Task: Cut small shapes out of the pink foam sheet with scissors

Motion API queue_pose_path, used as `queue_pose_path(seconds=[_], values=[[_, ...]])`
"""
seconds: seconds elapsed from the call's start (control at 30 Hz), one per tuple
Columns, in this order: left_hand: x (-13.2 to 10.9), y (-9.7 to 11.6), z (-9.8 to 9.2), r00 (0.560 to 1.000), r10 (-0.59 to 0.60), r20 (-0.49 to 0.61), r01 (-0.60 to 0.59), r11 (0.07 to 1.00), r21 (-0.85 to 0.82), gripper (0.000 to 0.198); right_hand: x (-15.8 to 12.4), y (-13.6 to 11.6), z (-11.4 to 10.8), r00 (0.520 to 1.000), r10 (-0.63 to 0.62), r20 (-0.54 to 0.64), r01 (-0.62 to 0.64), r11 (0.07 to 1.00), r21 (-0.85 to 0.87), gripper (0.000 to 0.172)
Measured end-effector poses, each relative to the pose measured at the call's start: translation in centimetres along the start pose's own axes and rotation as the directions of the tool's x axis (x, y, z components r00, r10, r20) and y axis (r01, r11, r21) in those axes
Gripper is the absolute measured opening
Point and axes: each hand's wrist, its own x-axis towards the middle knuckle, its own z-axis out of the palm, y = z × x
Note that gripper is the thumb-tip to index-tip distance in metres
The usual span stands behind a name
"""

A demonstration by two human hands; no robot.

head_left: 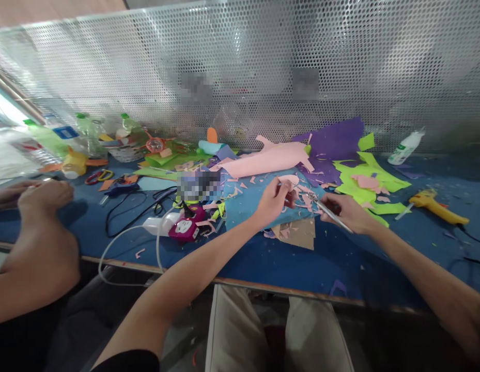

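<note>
My left hand [274, 200] pinches a small pink paper piece [289, 181] above a light blue sheet [247, 204]. My right hand [346, 212] is closed round metal scissors [325, 209], whose blades point left toward the pink piece. Both hands hover over a heap of paper scraps and a brown card piece [299, 232] on the blue table [263, 258].
A rolled pink sheet [266, 157], purple paper [335, 142] and lime green paper [364, 178] lie behind. A yellow glue gun [435, 204] and a white glue bottle [405, 147] sit right. A magenta power strip [185, 227] with cables, bottles [88, 134] and another person's arm [34, 232] are left. Perforated metal panel [263, 67] behind.
</note>
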Motion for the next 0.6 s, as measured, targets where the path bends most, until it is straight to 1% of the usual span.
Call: queue_pose_path(seconds=[0.13, 0.2, 0.33, 0.43, 0.5, 0.6], values=[[0.3, -0.4, -0.1, 0.999, 0.026, -0.02, -0.025, 0.999, 0.033, 0.039, 0.1, 0.6, 0.4, 0.998, 0.049, -0.048, -0.05, 0.999, -0.002, 0.025], [0.5, -0.7, -0.4, 0.999, 0.038, -0.027, -0.036, 0.997, 0.067, 0.039, 0.1, 0.7, 0.5, 0.997, 0.061, -0.04, -0.06, 0.998, 0.027, 0.026], [0.7, -1.1, -0.8, 0.996, 0.068, -0.059, -0.054, 0.975, 0.216, 0.045, 0.0, 0.4, 0.4, 0.998, 0.022, 0.05, -0.028, 0.992, 0.124, 0.029], [0.6, -0.8, -1.0, 0.991, 0.128, -0.031, -0.111, 0.939, 0.326, 0.048, -0.2, -0.2, 0.3, 0.994, -0.017, 0.107, -0.005, 0.98, 0.201, 0.03], [0.5, -0.4, -1.1, 0.988, 0.155, 0.002, -0.144, 0.912, 0.383, 0.051, -0.3, -0.6, 0.2, 0.99, -0.019, 0.137, -0.018, 0.965, 0.263, 0.032], [0.3, 0.1, -1.1, 0.987, 0.156, 0.032, -0.154, 0.888, 0.433, 0.051, -0.3, -0.9, 0.4, 0.983, 0.028, 0.18, -0.088, 0.939, 0.333, 0.039]])
